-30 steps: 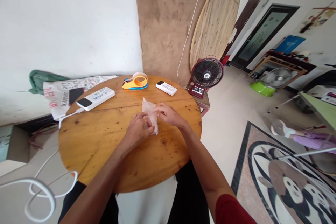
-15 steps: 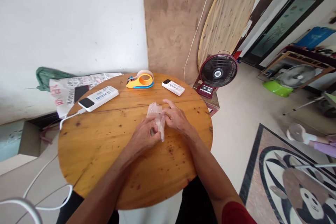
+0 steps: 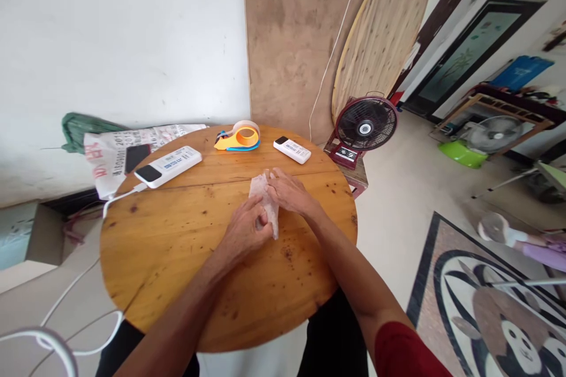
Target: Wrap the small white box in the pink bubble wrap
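Mid-tabletop: left hand (image 3: 244,228) pinches the near end of a thin white wrapper (image 3: 265,203); right hand (image 3: 287,191) lies flat, fingers extended, pressing its far end. Likely mid-fold; next move needs a firm crease.

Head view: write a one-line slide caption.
Both hands, left hand and right hand, press a crumpled clear wrapper on a round wooden table.

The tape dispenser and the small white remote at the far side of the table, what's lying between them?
Nothing: in the head view, only bare wood of the round table separates the tape dispenser from the small white remote.
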Demonstrator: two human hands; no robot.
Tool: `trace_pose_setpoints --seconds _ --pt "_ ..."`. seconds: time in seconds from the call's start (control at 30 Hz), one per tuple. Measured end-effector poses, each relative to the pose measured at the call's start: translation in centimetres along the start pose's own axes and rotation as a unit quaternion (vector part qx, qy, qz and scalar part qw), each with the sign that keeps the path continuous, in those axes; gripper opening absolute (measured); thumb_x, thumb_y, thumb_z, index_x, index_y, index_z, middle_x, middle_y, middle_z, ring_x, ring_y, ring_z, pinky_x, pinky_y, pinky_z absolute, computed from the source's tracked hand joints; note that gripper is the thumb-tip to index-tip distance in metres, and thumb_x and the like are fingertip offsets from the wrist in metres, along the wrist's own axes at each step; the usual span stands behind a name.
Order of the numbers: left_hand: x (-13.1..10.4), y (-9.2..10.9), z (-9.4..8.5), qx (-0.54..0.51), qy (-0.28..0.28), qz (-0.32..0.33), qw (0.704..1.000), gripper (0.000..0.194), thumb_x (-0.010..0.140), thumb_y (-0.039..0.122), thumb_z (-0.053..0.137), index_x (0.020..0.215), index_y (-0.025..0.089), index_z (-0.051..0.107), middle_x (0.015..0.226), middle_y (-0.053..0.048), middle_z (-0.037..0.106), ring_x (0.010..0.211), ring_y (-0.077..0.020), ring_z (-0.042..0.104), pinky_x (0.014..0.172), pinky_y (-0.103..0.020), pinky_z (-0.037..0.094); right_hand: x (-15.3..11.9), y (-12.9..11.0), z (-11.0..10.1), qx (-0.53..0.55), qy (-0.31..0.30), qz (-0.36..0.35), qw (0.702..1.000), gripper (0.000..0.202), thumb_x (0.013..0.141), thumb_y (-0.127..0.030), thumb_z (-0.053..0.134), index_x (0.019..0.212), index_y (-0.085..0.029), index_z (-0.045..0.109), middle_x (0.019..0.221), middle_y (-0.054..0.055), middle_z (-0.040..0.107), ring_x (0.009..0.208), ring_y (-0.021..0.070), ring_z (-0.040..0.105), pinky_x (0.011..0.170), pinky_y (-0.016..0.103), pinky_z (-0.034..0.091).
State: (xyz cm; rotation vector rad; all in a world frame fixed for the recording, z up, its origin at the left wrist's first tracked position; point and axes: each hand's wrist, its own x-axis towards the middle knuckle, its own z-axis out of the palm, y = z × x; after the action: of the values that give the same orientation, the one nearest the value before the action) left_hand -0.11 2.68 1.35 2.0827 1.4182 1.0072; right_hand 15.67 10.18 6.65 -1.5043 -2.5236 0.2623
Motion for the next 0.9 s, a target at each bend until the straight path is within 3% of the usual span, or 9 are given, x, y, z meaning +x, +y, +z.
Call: trace_pose_setpoints --seconds 0.17,0.27,0.4,0.5,0.6,0.73,0.8,0.9 --pt "0.2 0.1 -0.2 -0.015 -0.028 -0.004 0.999 0.005 0.068 0.02 0.056 0.065 0.023 0.054 0.119 -0.009 0.067 0.132 -0.0274 0.048 0.098 -0.041 0.049 0.6 1.0 1.5 0.003 0.011 0.021 1.0 0.027 0.093 -0.024 0.044 0.102 -0.018 0.068 0.117 0.013 0.061 0.116 0.0243 0.053 0.099 0.035 0.042" --pt "0.3 0.1 -0.3 -0.036 -0.041 -0.013 0.998 0.005 0.068 0.02 0.055 0.065 0.023 0.053 0.11 -0.008 0.07 0.132 -0.0268 0.049 0.1 -0.041 0.047 0.4 1.7 1.9 0.065 0.044 0.067 0.995 0.034 0.093 -0.023 0.042 0.119 -0.02 0.064 0.12 0.011 0.061 0.11 0.022 0.056 0.098 0.034 0.043" --pt "0.5 0.0 -0.4 -0.064 -0.054 -0.011 0.996 0.008 0.069 0.02 0.053 0.064 0.024 0.049 0.094 -0.005 0.071 0.13 -0.0254 0.051 0.101 -0.039 0.047 0.0 2.2 1.2 0.134 0.083 0.119 0.98 0.047 0.087 -0.03 0.053 0.133 -0.019 0.055 0.12 0.01 0.063 0.107 0.0243 0.058 0.096 0.037 0.044" --pt "0.6 0.1 -0.5 -0.076 -0.061 -0.017 0.995 0.009 0.068 0.02 0.053 0.063 0.024 0.047 0.095 -0.005 0.071 0.13 -0.0261 0.05 0.1 -0.039 0.047 -0.2 2.2 0.8 0.184 0.115 0.122 0.968 0.047 0.084 -0.03 0.057 0.13 -0.019 0.057 0.095 0.005 0.068 0.087 0.0213 0.062 0.087 0.037 0.048" --pt "0.6 0.3 -0.6 -0.081 -0.062 -0.024 0.994 0.009 0.068 0.021 0.052 0.062 0.024 0.046 0.094 -0.005 0.071 0.131 -0.0268 0.049 0.102 -0.041 0.045 -0.1 2.0 1.2 0.323 0.142 0.118 0.928 0.048 0.083 -0.033 0.059 0.129 -0.02 0.054 0.077 -0.001 0.061 0.07 0.0159 0.059 0.074 0.032 0.052" --pt "0.4 0.9 -0.9 -0.069 -0.063 -0.025 0.995 0.008 0.068 0.021 0.051 0.063 0.023 0.046 0.093 -0.005 0.071 0.132 -0.0269 0.049 0.104 -0.042 0.043 0.2 2.5 2.1 0.509 0.077 0.084 0.853 0.038 0.077 -0.023 0.057 0.114 -0.019 0.058 0.081 -0.002 0.059 0.067 0.0128 0.061 0.064 0.026 0.052" --pt "0.4 1.0 -1.0 -0.06 -0.061 -0.022 0.996 0.007 0.069 0.022 0.051 0.063 0.023 0.047 0.094 -0.006 0.071 0.132 -0.027 0.048 0.105 -0.042 0.043 0.2 3.1 2.3 0.503 0.049 0.039 0.862 0.028 0.074 -0.018 0.056 0.101 -0.018 0.062 0.082 -0.001 0.061 0.073 0.0132 0.061 0.067 0.026 0.051" --pt "0.4 0.9 -1.0 -0.051 -0.057 -0.013 0.997 0.007 0.069 0.022 0.051 0.063 0.023 0.048 0.095 -0.007 0.071 0.133 -0.0271 0.048 0.106 -0.042 0.042 0.2 3.9 2.2 0.408 0.059 -0.021 0.911 0.023 0.074 -0.013 0.055 0.092 -0.016 0.068 0.085 0.0 0.065 0.075 0.0122 0.058 0.072 0.025 0.047"
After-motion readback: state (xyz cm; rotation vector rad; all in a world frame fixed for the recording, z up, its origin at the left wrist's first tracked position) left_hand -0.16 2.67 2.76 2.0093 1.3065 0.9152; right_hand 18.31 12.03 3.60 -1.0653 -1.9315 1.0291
